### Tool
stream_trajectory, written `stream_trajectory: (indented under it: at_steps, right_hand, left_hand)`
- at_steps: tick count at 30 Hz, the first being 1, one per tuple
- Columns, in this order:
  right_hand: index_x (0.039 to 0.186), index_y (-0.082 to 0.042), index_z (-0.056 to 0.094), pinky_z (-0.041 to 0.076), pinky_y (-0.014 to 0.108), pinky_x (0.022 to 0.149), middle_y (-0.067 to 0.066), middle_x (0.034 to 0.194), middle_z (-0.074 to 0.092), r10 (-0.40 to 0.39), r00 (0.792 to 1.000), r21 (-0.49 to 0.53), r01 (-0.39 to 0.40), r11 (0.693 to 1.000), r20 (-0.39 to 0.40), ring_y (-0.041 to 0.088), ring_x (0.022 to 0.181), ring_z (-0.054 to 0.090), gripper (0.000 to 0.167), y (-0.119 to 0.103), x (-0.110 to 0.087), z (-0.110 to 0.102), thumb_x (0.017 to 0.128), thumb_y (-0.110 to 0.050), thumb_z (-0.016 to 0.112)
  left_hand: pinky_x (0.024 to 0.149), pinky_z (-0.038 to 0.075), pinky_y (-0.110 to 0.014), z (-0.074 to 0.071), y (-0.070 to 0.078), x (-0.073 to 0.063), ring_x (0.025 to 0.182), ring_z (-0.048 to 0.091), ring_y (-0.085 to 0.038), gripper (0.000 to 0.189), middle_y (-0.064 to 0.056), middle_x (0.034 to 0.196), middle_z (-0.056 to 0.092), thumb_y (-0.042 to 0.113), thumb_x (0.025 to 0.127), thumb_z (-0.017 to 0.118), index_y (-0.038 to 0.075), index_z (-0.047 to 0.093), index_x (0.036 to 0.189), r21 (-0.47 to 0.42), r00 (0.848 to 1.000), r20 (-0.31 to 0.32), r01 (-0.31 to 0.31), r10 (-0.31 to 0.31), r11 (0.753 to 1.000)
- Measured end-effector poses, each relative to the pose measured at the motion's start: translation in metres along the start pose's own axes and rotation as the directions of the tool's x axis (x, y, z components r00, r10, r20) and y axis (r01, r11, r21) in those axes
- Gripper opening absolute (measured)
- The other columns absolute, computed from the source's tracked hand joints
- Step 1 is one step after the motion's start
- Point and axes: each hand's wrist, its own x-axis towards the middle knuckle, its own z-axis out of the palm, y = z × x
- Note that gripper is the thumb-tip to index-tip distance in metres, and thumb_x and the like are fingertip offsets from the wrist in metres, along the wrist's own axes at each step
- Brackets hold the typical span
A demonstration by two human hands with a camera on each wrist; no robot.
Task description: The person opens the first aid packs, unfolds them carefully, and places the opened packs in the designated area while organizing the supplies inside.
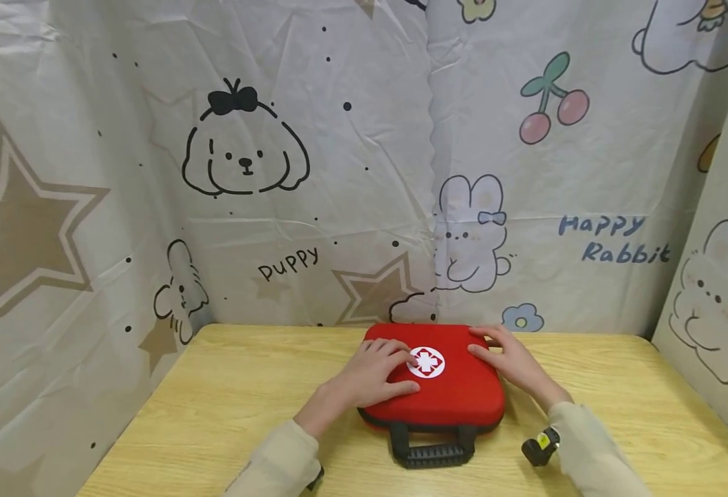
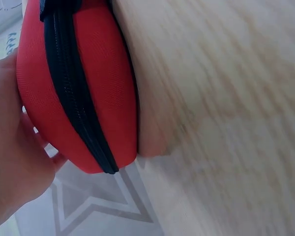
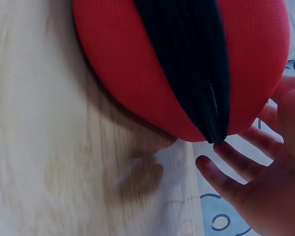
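A red first-aid case point(image 1: 454, 397) with a white round emblem lies flat on the wooden table, its black carry handle point(image 1: 435, 455) toward me. My left hand point(image 1: 373, 373) rests on top at the left, fingers spread and nearly straight beside the emblem. At the right, my right hand point(image 1: 513, 359) touches the top and far right edge with extended fingers. The left wrist view shows the case's black zipper band point(image 2: 71, 88) running along its side. In the right wrist view the zipper point(image 3: 201, 83) looks closed, with the right fingers point(image 3: 243, 162) alongside the case's corner.
The pale wooden table point(image 1: 215, 414) extends to both sides of the case. Behind it hangs a cream curtain point(image 1: 339, 172) printed with a puppy, rabbits, stars and cherries. A black wrist device point(image 1: 539, 447) sits by the right sleeve.
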Motion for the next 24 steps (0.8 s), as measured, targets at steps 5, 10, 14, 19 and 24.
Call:
stream_trajectory:
  at_steps: [5,10,14,19,24]
  right_hand:
    - [0.136,-0.005,0.059,0.049,0.054,0.098,0.017,0.133,0.053,0.014,1.0,0.021,-0.013,1.0,-0.015,0.043,0.118,0.057,0.052,-0.002,-0.004,0.001,0.094,-0.034,0.068]
    - [0.135,-0.005,0.059,0.051,0.051,0.096,0.016,0.129,0.054,0.022,0.999,0.005,-0.022,1.0,-0.027,0.04,0.116,0.059,0.053,-0.006,-0.008,0.001,0.093,-0.035,0.069]
    - [0.133,-0.006,0.061,0.055,0.042,0.089,0.015,0.129,0.053,0.023,1.0,-0.019,-0.023,1.0,-0.014,0.036,0.112,0.061,0.054,-0.008,-0.011,-0.002,0.091,-0.039,0.07]
    - [0.129,-0.006,0.063,0.055,0.033,0.08,0.014,0.123,0.05,0.011,1.0,-0.025,-0.011,1.0,0.024,0.032,0.105,0.064,0.054,-0.011,-0.02,-0.006,0.089,-0.041,0.072]
    - [0.126,-0.007,0.065,0.054,0.032,0.079,0.008,0.114,0.051,0.012,1.0,-0.035,-0.011,0.999,0.029,0.026,0.1,0.065,0.054,-0.014,-0.03,-0.006,0.087,-0.044,0.074]
  left_hand:
    - [0.115,0.03,-0.043,-0.001,-0.004,0.0,0.133,0.042,-0.016,0.043,0.006,0.14,0.051,0.057,0.094,0.056,0.03,0.06,0.127,-0.045,1.0,0.027,0.005,-0.004,0.999]
    - [0.121,0.023,-0.045,-0.002,-0.009,0.0,0.139,0.04,-0.017,0.041,0.002,0.147,0.048,0.047,0.098,0.055,0.025,0.058,0.132,-0.077,0.999,0.048,-0.004,0.007,0.997]
    - [0.122,0.023,-0.046,-0.004,-0.013,0.0,0.145,0.035,-0.021,0.046,0.0,0.154,0.043,0.047,0.097,0.056,0.025,0.057,0.137,-0.102,0.997,0.065,0.04,-0.033,0.994]
    - [0.121,0.027,-0.046,-0.007,-0.021,-0.004,0.148,0.032,-0.028,0.047,-0.003,0.156,0.042,0.044,0.097,0.058,0.025,0.058,0.139,-0.126,0.993,0.072,0.103,-0.095,0.987]
    - [0.121,0.025,-0.047,-0.009,-0.024,-0.006,0.148,0.033,-0.031,0.044,-0.006,0.155,0.044,0.038,0.099,0.057,0.022,0.058,0.14,-0.14,0.993,0.068,0.104,-0.095,0.985]
